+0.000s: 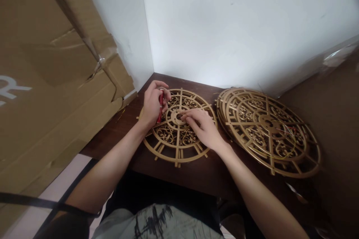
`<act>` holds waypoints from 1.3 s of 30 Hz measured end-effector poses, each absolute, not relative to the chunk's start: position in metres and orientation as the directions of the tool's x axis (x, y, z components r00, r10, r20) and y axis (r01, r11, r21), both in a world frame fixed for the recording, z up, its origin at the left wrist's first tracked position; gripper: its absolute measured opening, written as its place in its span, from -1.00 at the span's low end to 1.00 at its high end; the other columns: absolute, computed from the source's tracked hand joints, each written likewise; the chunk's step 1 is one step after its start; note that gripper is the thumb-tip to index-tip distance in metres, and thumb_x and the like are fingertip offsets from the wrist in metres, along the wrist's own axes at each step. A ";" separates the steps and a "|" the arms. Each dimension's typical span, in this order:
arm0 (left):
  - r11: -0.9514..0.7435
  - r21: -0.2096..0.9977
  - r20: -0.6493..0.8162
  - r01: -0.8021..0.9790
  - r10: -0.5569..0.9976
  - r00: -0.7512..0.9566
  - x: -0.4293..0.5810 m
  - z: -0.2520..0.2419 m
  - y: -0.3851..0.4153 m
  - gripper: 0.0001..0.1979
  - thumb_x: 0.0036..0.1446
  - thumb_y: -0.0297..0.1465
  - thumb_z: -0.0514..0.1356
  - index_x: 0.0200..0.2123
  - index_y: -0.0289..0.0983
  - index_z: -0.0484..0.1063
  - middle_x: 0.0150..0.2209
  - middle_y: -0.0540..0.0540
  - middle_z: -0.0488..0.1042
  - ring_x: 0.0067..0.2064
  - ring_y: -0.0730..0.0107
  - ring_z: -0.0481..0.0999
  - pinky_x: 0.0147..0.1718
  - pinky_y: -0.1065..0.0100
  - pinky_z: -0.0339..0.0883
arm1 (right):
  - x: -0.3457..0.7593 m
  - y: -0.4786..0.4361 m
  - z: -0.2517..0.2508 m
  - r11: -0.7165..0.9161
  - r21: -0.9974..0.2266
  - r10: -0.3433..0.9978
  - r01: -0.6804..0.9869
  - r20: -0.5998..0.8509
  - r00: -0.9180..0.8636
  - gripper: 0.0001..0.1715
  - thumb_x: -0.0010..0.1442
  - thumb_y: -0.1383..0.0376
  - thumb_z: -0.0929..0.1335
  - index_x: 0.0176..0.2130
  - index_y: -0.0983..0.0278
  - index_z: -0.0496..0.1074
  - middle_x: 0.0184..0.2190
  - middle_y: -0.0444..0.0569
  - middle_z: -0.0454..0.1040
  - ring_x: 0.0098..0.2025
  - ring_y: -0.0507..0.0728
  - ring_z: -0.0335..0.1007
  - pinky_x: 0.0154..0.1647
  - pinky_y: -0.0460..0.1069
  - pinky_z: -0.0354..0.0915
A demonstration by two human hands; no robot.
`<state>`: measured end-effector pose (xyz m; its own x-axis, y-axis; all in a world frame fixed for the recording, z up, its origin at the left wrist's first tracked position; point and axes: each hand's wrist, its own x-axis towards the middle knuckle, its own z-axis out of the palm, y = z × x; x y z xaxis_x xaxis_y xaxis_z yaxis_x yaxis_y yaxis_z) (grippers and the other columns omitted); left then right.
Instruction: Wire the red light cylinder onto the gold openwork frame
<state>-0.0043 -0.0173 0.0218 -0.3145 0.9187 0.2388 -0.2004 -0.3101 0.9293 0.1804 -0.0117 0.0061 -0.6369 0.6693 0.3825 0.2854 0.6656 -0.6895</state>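
Observation:
A round gold openwork frame with scrollwork [177, 154] lies on the dark brown table [165, 179]. Over its upper left part is my left hand [155, 101], its fingers curled round a small red tool [160, 106]. My right hand [202, 124] reaches over the frame's centre from the right. Its thumb and forefinger are pinched together by the hub; what sits between them is too small to make out, perhaps a thin wire.
More round gold frames [269, 119] are stacked at the right, with thin yellow and red wires on top. A large cardboard box [56, 82] stands at the left, another brown box [336, 119] at the right. Behind the table rises a white wall [224, 26].

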 end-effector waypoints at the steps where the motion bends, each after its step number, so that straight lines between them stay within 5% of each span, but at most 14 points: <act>1: -0.303 0.919 0.232 -0.254 0.933 -0.275 -0.005 0.025 -0.018 -0.85 -0.03 -0.50 -0.02 -0.32 -0.23 0.21 -0.56 0.05 0.29 -0.63 0.58 0.15 -0.77 0.59 0.00 | 0.181 -0.011 0.007 0.646 -0.718 0.686 0.258 0.398 -0.609 -0.75 0.29 0.32 0.20 -0.23 0.22 0.46 -0.11 -0.06 0.49 -0.01 0.11 0.34 0.07 0.07 0.14; 7: 0.044 0.900 0.060 -0.433 0.973 0.225 -0.015 0.044 -0.034 -0.70 -0.17 -0.42 0.17 -0.26 -0.17 0.29 -0.59 0.02 0.29 -0.68 0.56 0.13 -0.84 0.59 -0.18 | 0.183 -0.007 0.011 0.513 -0.841 0.805 0.171 0.403 -0.436 -0.77 0.23 0.31 0.26 -0.24 0.23 0.52 -0.18 -0.03 0.48 -0.06 0.11 0.38 0.02 0.04 0.25; 12: 0.328 0.930 -0.105 -0.165 0.666 0.738 -0.022 0.041 -0.045 -0.60 -0.19 -0.23 0.33 -0.21 -0.18 0.42 -0.53 -0.17 0.51 -0.74 0.48 0.25 -0.86 0.48 0.00 | 0.185 -0.004 0.012 0.385 -0.910 0.889 0.155 0.321 -0.325 -0.77 0.17 0.27 0.31 -0.22 0.23 0.54 -0.26 -0.03 0.45 -0.16 0.11 0.36 -0.10 0.03 0.29; 15: 0.385 0.923 -0.199 -0.005 0.488 0.850 -0.016 0.040 -0.044 -0.51 -0.08 -0.19 0.29 -0.03 -0.15 0.38 -0.37 -0.26 0.57 -0.71 0.46 0.31 -0.81 0.45 0.09 | 0.185 -0.003 0.009 0.292 -0.954 0.919 0.068 0.260 -0.297 -0.78 0.13 0.25 0.34 -0.24 0.24 0.54 -0.25 -0.04 0.48 -0.20 0.08 0.37 -0.13 0.00 0.30; 18: 0.343 0.939 -0.180 -0.010 0.519 0.836 -0.007 0.039 -0.040 -0.57 0.02 -0.18 0.23 -0.03 -0.16 0.37 -0.34 -0.26 0.57 -0.73 0.55 0.24 -0.81 0.47 -0.03 | 0.183 -0.002 0.005 0.166 -0.985 0.954 -0.038 0.170 -0.246 -0.77 0.05 0.23 0.40 -0.25 0.25 0.54 -0.25 -0.05 0.52 -0.28 0.06 0.40 -0.18 -0.01 0.32; 23: 0.244 0.937 -0.048 -0.249 0.797 0.601 0.003 0.029 -0.033 -0.77 0.10 -0.27 0.19 -0.21 -0.27 0.39 -0.42 -0.12 0.50 -0.71 0.71 0.11 -0.77 0.55 -0.16 | 0.180 -0.001 0.004 0.090 -0.984 0.974 -0.152 0.118 -0.192 -0.75 -0.07 0.26 0.46 -0.30 0.27 0.52 -0.41 -0.11 0.52 -0.40 0.00 0.38 -0.27 -0.05 0.33; 30: 0.049 0.948 0.035 -0.314 0.966 0.256 0.009 0.016 -0.025 -0.68 -0.01 -0.41 0.29 -0.14 -0.26 0.35 -0.46 0.06 0.31 -0.66 0.77 0.07 -0.72 0.59 -0.12 | 0.180 -0.003 0.005 0.191 -0.981 0.954 0.026 0.179 -0.238 -0.77 0.00 0.17 0.42 -0.41 0.31 0.50 -0.58 -0.14 0.40 -0.54 -0.03 0.20 -0.51 -0.10 0.16; 39: -0.030 0.971 0.072 -0.236 0.982 0.173 0.013 0.014 -0.026 -0.61 -0.08 -0.42 0.32 -0.15 -0.25 0.30 -0.36 0.01 0.37 -0.61 0.73 0.17 -0.72 0.59 -0.06 | 0.179 -0.008 0.007 0.223 -0.964 0.927 0.142 0.166 -0.336 -0.76 0.01 0.16 0.41 -0.46 0.32 0.51 -0.57 -0.10 0.43 -0.54 0.01 0.23 -0.51 -0.08 0.16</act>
